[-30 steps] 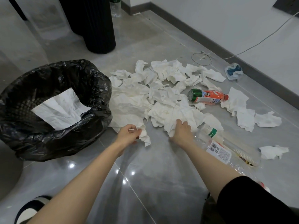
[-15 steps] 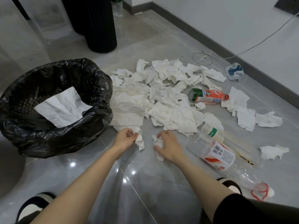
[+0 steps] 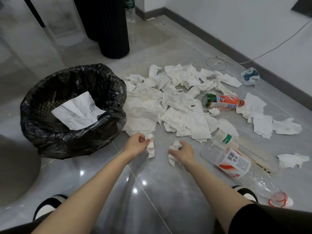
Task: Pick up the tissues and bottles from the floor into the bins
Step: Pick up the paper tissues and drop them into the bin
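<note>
A heap of crumpled white tissues (image 3: pixel 175 105) covers the grey floor right of a bin lined with a black bag (image 3: pixel 50 135), which holds one flat tissue (image 3: pixel 77 110). My left hand (image 3: pixel 135 145) is shut on a crumpled tissue (image 3: pixel 150 146) just below the heap. My right hand (image 3: pixel 183 152) is shut on another tissue (image 3: pixel 173 153) beside it. An orange-and-green bottle (image 3: pixel 221 101) lies in the heap. A clear bottle with a red-and-white label (image 3: pixel 231 161) lies right of my right hand.
A ribbed black column (image 3: pixel 111 27) stands behind the bin, with a bottle (image 3: pixel 129 9) upright beyond it. A blue-and-white wrapper (image 3: pixel 250 76) and a thin cable (image 3: pixel 270 49) lie by the wall's skirting. Loose tissues (image 3: pixel 293 160) lie at the right. My shoes (image 3: pixel 47 206) show below.
My right hand pulled a tissue out of the heap and drew back toward me. Both hands now hold tissues close together. The view shifted slightly.
</note>
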The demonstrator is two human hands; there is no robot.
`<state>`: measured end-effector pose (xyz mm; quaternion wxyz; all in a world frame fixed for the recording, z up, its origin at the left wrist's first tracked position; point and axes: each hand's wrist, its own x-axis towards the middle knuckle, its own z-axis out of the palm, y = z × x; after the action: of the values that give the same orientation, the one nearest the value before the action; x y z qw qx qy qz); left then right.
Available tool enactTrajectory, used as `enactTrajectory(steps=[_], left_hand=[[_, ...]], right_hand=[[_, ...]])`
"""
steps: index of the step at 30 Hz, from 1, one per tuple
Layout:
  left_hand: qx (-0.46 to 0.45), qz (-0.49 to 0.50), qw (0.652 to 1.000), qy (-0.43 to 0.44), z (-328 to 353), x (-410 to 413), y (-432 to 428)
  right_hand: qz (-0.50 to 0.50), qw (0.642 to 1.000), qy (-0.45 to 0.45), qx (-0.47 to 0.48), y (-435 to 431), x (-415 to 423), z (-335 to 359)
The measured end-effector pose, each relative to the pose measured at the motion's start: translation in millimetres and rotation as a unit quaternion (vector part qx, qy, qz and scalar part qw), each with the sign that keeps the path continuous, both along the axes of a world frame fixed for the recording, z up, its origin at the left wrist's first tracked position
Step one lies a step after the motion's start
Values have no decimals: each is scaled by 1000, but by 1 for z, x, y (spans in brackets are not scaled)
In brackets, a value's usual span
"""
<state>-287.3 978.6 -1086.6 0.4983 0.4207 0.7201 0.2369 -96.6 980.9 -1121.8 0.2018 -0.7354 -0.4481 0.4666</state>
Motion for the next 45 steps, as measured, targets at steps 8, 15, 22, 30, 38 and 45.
enactTrajectory(steps=[8,15,22,30,38,45], left_hand=[[135,13,987,-87,88,-5,10],[248,158,951,-92,166,-70,12],[231,196,944,128,166,-147,-6],[198,82,957,197,150,-127,-5],[308,-34,936,166,143,-35,19],[202,-153,951,178,83,13,24]], right_hand=[[-111,979,148,81,54,-36,81],[-39,950,255,174,63,-115,173],[148,948,219,179,48,-188,194],[109,956,201,186,50,-164,178],[-18,986,97,133,55,-67,130],[22,998,-14,65,47,-11,85]])
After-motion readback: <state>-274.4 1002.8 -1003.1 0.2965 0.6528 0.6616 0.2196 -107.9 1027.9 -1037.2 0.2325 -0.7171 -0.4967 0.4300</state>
